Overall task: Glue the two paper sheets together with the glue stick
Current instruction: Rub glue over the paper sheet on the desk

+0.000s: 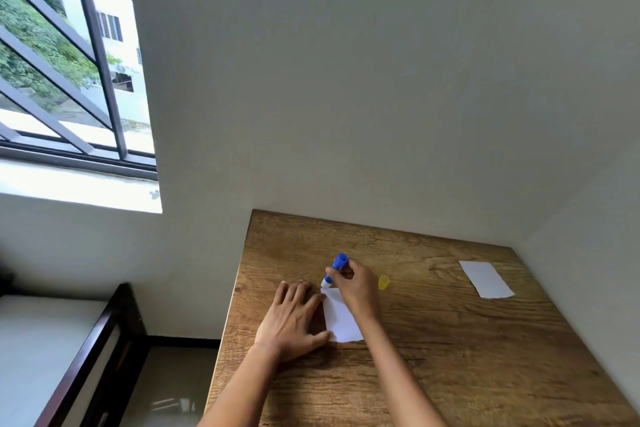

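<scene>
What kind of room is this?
Probably a bedroom or small study at home. A wooden desk sits in a plain wall corner, a dark wooden bed frame with a mattress stands beside it, and a barred window looks out on buildings and trees.

A wooden table (450, 357) with strong grain stands in the corner of the walls. One white paper sheet (341, 317) lies on it between the two hands, touching the flat left hand (294, 319). A small yellow cap (383, 282) stands just right of the right hand (356, 288). A second paper sheet (486, 279) lies well apart, far to the right.
</scene>
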